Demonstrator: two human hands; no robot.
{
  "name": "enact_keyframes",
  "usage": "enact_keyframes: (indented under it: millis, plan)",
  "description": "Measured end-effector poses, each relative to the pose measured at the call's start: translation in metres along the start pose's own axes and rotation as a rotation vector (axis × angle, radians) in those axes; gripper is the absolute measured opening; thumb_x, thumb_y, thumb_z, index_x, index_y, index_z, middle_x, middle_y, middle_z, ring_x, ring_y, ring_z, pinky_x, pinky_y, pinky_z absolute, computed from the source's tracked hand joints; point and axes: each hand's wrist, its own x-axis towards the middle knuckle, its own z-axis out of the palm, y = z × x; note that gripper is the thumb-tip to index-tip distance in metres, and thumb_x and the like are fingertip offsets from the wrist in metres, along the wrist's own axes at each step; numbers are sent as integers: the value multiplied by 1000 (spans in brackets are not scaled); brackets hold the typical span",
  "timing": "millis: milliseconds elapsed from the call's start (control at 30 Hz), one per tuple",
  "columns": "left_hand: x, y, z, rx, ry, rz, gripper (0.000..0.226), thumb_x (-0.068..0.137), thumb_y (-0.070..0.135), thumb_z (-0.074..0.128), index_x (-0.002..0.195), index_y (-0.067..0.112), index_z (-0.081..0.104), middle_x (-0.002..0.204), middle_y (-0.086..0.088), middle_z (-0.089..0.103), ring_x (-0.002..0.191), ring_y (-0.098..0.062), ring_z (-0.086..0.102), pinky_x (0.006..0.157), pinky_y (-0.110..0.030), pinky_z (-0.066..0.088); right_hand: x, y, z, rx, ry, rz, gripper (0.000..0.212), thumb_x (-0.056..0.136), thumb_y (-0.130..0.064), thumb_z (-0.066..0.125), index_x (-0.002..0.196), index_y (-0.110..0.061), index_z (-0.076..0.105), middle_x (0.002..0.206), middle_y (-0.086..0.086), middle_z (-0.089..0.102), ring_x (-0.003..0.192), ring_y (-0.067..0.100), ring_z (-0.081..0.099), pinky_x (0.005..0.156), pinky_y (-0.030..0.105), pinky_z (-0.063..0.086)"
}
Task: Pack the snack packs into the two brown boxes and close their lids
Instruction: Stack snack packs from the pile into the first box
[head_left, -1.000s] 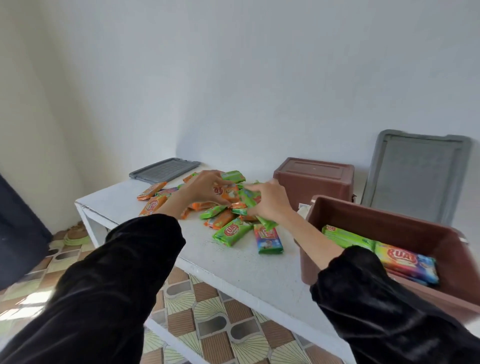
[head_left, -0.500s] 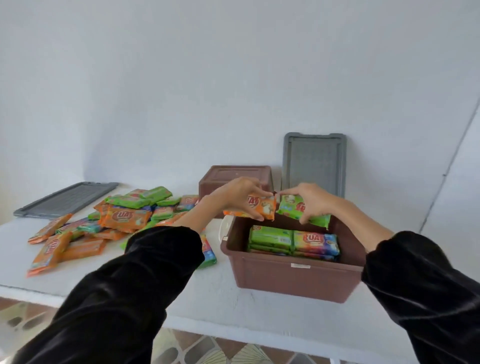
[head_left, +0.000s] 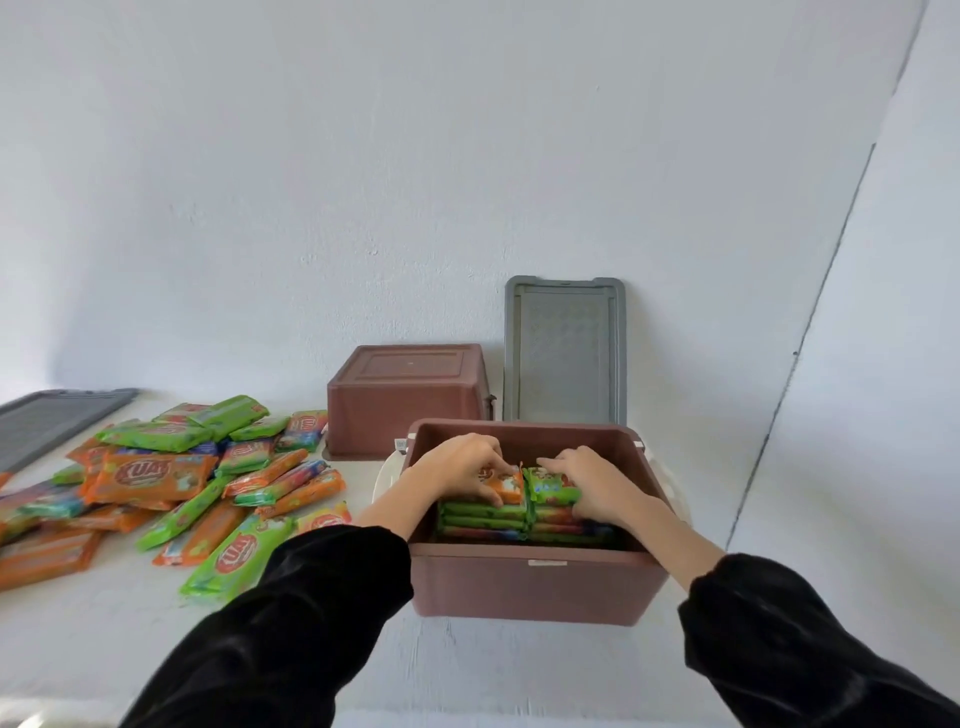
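Packing is the step in hand: inside the open brown box (head_left: 524, 577) the left hand (head_left: 457, 467) pinches an orange pack (head_left: 508, 486) and the right hand (head_left: 589, 480) a green pack (head_left: 549, 489); next they should probably release these and reach for the pile (head_left: 176, 483) left of the box.

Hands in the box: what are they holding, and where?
The left hand grips an orange snack pack by its left end; the right hand grips a green snack pack by its right end.

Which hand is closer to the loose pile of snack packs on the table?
Left. The left hand holds an orange pack in the left half of the box, toward the pile; the right hand holds a green pack in the right half, farther off.
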Motion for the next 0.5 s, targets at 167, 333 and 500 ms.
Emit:
enact_keyframes:
  millis: [167, 333, 500]
  plan:
    - [1, 2, 2, -24, -13, 8, 53, 79, 34, 70, 128, 19, 57, 125, -5, 56, 114, -21, 52, 96, -34, 40, 3, 6, 6, 70, 25, 34, 65, 81, -8, 66, 140, -20, 42, 136, 5, 43, 125, 21, 40, 105, 29, 37]
    - [3, 13, 4, 16, -54, 14, 67, 72, 31, 77, 133, 19, 51, 132, -5, 49, 121, -23, 45, 97, -37, 39, 0, 8, 5, 44, 46, 77, 63, 81, -17, 66, 140, -21, 43, 131, 6, 46, 122, 22, 43, 101, 30, 40]
    - [6, 13, 5, -79, -62, 3, 69, 74, 20, 76, 136, 26, 46, 134, -7, 46, 123, -24, 42, 104, -36, 34, -4, 10, 5, 27, 46, 169, 63, 81, -26, 66, 139, -28, 42, 126, 8, 46, 115, 24, 46, 97, 33, 43]
